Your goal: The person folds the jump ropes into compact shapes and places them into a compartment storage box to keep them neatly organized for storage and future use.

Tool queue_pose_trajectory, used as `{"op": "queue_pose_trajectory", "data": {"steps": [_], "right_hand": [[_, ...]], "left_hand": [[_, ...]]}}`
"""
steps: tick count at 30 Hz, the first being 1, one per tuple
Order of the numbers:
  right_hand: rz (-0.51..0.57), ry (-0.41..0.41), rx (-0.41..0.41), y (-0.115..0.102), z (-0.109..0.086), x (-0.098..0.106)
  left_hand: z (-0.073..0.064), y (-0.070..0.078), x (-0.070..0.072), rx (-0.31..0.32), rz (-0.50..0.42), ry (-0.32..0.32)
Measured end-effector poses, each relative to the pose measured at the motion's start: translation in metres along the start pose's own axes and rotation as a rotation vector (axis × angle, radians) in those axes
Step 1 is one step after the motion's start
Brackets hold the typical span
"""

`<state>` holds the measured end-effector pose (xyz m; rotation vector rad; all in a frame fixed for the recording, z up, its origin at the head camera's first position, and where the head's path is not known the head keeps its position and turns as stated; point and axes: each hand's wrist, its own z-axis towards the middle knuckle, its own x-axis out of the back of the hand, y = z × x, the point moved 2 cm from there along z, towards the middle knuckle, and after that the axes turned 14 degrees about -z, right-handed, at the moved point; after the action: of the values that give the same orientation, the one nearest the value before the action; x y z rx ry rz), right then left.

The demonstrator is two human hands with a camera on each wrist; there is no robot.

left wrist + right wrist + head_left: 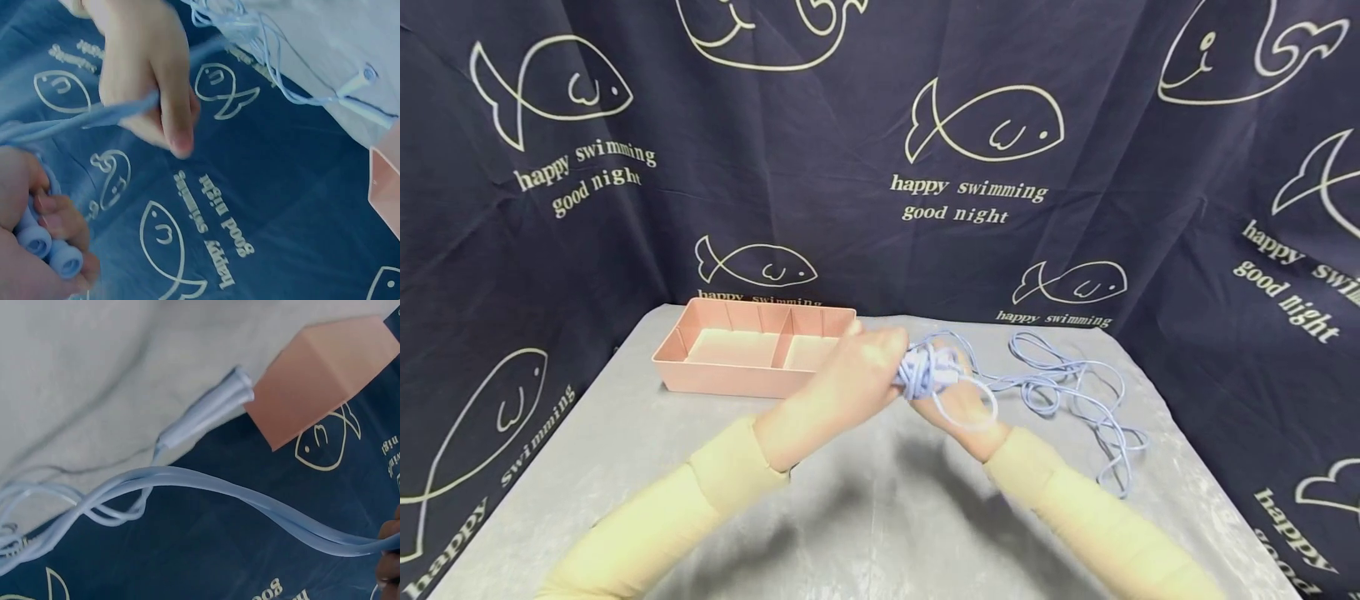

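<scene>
Navy fish-print cloth (827,167) backs a grey tabletop (865,533), which leaves room toward its near edge, with a pink tray (730,379) near the far left corner. Loose blue cord (1052,372) trails by the right edge, nearer the right hand (962,400), whose fingers curl round strands running across to the left hand (853,367). Between both hands hangs a wound blue bundle (917,375), the left fingers wrapped about paired handles (65,257).

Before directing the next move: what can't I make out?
- Head: right hand, fingers mostly hidden by the bundled rope.
- Head: pink box, near right corner hidden by the left hand.
- Left wrist view: box, cut off by right edge.
- Right wrist view: whose fingers, cut off by right edge.
</scene>
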<state>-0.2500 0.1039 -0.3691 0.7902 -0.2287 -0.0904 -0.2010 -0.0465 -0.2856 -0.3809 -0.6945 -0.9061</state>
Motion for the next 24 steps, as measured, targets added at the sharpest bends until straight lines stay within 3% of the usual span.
{"op": "queue_pose_trajectory", "data": {"steps": [2,3,4,7,14,18,24], "right_hand": [[0.033,0.013,-0.028,0.005,0.006,-0.003],[0.203,0.068,-0.098,0.007,0.009,-0.004],[0.238,0.090,-0.124,0.009,0.012,-0.006],[0.246,0.103,-0.151,0.015,0.021,-0.010],[0.307,0.137,-0.127,0.034,0.040,-0.005],[0.296,0.159,-0.109,0.046,0.050,-0.001],[0.287,0.207,-0.150,0.067,0.063,0.009]], "left_hand": [[-0.003,0.007,-0.001,-0.065,-0.010,-0.039],[-0.005,0.010,-0.002,-0.095,-0.013,-0.061],[-0.006,0.013,-0.003,-0.124,-0.006,-0.081],[-0.012,0.017,-0.008,-0.185,0.032,-0.149],[-0.022,0.017,-0.017,-0.173,0.083,-0.291],[-0.025,0.018,-0.025,-0.171,0.124,-0.322],[-0.040,0.021,-0.040,-0.208,0.202,-0.355]]}}
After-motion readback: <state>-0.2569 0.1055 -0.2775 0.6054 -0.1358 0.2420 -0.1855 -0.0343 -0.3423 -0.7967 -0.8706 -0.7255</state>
